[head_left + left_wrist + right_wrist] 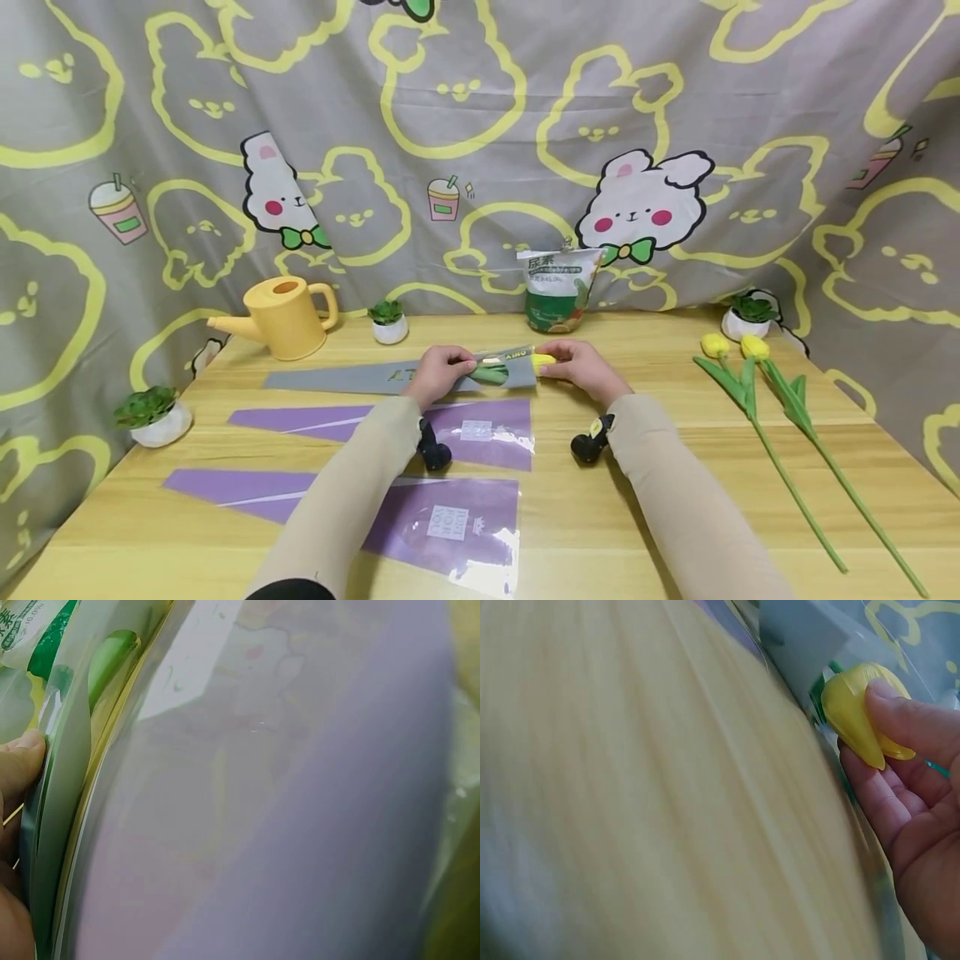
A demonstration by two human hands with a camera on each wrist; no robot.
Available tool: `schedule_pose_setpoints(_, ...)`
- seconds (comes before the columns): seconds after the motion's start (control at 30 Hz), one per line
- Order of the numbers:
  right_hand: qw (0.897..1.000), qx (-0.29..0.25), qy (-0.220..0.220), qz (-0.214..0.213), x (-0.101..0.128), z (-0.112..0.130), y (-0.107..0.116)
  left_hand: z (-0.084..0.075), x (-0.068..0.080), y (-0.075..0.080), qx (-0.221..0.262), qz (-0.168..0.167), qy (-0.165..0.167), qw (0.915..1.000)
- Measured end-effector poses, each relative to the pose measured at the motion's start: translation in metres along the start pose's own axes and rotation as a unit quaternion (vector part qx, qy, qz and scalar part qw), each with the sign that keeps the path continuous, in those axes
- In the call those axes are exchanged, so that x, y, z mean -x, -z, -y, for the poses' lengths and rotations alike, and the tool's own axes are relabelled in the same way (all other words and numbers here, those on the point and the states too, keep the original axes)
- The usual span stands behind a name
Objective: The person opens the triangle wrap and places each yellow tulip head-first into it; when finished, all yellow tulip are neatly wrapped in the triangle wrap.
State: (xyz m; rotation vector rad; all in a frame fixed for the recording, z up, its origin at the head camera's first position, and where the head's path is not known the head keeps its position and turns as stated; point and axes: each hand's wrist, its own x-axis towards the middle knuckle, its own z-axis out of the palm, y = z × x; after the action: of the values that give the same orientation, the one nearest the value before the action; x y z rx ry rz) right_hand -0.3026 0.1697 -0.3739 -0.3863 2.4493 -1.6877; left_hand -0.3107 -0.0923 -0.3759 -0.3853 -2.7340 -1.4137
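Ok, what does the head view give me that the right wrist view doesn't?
Only the head view shows the left hand gripping the grey sleeve, two purple sleeves, two loose tulips, the watering can and the fertiliser bag. Only the right wrist view shows the thumb pressed on the yellow tulip head. Both show the right hand holding that bloom at the sleeve's mouth.

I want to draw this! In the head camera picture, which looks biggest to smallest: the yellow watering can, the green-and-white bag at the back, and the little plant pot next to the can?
1. Yellow watering can, widest with its spout.
2. Green-and-white bag, smaller but close.
3. Little plant pot, clearly smallest.
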Motion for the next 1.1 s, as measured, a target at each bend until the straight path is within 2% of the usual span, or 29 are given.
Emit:
schedule_pose_setpoints(0.3, 0.995, -0.076, 0.05, 0.042, -0.005, -0.007, -0.013, 0.0, 0.003, -0.001, 0.01, 0.003, -0.005, 0.9999)
schedule_pose_setpoints(0.53, 0.994, -0.106, -0.001, 0.025, -0.011, -0.007, -0.024, 0.002, 0.001, -0.001, 0.013, 0.002, -0.002, 0.9999)
schedule_pose_setpoints(0.67, 0.994, -0.102, -0.004, 0.023, -0.013, -0.003, -0.027, 0.003, -0.001, -0.001, 0.013, -0.005, 0.001, 0.9999)
schedule_pose_setpoints(0.9, 0.999, -0.044, 0.019, 0.015, -0.016, 0.0, -0.031, 0.001, -0.002, -0.001, 0.003, -0.003, 0.003, 1.0)
schedule_pose_setpoints(1.1, 0.999, -0.03, 0.022, 0.01, -0.017, 0.002, -0.033, -0.003, 0.0, -0.001, 0.001, -0.01, 0.005, 0.9999)
